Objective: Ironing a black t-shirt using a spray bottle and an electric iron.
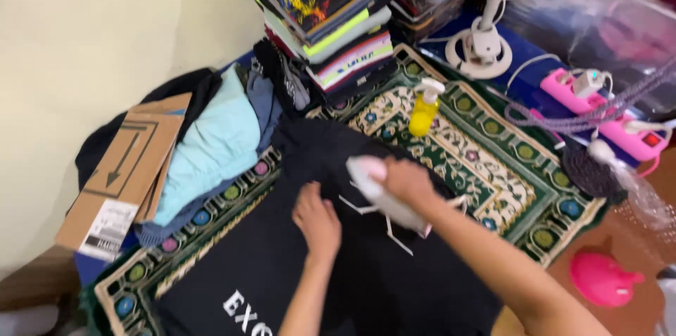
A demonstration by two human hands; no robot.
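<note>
A black garment (296, 265) with white lettering is spread flat on the green patterned rug (493, 167). The left hand (317, 220) is pressed on the garment's middle, fingers loosely spread, nothing gripped. The right hand (405, 181) is closed around the handle of a white iron (384, 199), held on the garment just beside the left hand. A yellow spray bottle (424, 107) is stood on the rug beyond the garment; folded clothes (211, 146) are piled at its far-left edge.
</note>
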